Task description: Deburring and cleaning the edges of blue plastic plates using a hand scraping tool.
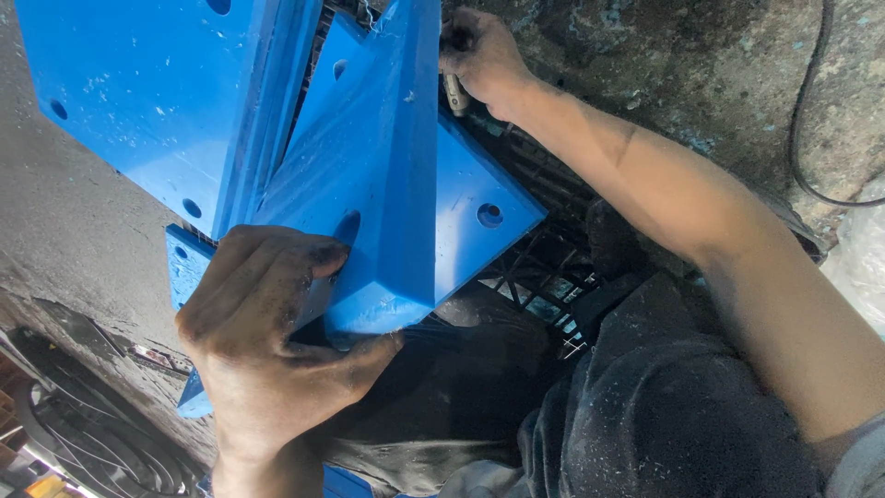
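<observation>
A blue painted metal bracket (396,184) with flat plates, ribs and round holes lies over a black plastic crate. My left hand (267,341) grips its near edge, fingers on top of a plate and thumb under the corner. My right hand (479,55) reaches over the far side of the bracket and is closed around a small pale tool (454,92) that points down behind the upright rib. A second blue plate piece (157,101) lies to the left, close beside the first.
The black lattice crate (544,277) shows under the blue parts. A rough concrete floor (645,37) spreads around, with a dark cable (811,120) at the upper right. My dark, paint-speckled trousers (664,415) fill the lower right.
</observation>
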